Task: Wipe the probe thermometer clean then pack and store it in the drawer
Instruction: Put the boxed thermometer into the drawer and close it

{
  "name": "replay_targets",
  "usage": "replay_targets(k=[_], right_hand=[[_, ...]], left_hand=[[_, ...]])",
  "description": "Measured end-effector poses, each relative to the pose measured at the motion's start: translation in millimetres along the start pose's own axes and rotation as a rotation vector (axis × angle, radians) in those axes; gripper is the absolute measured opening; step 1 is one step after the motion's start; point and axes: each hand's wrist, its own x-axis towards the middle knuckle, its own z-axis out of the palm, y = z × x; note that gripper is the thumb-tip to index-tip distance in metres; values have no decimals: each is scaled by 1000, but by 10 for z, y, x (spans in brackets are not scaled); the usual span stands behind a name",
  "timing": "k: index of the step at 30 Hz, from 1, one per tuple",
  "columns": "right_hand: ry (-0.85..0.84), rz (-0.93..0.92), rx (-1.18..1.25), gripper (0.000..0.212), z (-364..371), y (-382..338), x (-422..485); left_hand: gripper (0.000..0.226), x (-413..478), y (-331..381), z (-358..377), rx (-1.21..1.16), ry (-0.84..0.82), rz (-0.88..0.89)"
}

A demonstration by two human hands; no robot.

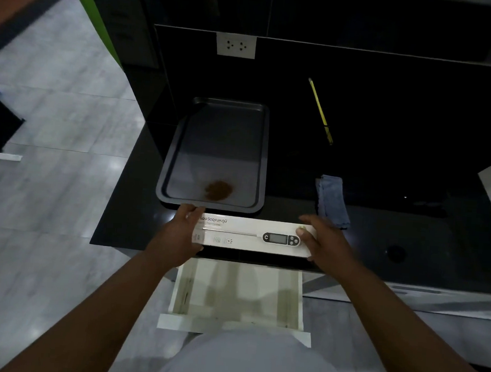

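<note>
Thermometer box [252, 236], white and long, printed with a picture of the probe, lies level near the front edge of the black counter [385, 166], right above the open drawer [238, 295]. Whether the real thermometer is inside cannot be seen. The left hand [181, 233] clasps its left end and the right hand [320, 240] clasps its right end, so both hands hold the box. Behind it sit a tray [183, 141] with a brown smear and a folded blue cloth [332, 199].

The box looks about as long as the drawer is wide. Lowered level, its 2 ends could catch on the drawer sides. Tilting it could let an unsealed flap open and the contents slide out.
</note>
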Motion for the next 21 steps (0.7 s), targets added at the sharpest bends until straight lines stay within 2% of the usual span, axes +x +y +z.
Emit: replay_targets(k=[4,9,12,15,21], right_hand=[[-32,-101,-108,42,-52,38,-5],[-259,-105,-221,100,-32,26,-84],[-265,-131,-307,99,-3,53,-116],[-230,-132,-346,92,2,50,-147],[-124,-105,-359,93,8,67,-273]], left_hand=[[95,-30,-35,-4,-16,-66,-29],[92,-57,-32,-33,-59,-49,-14],[93,-79,-47,-47,-82,-48,-23],[93,-110,-34,-57,-119,-27,-26],[98,-201,43,-12,-113,6,-82]])
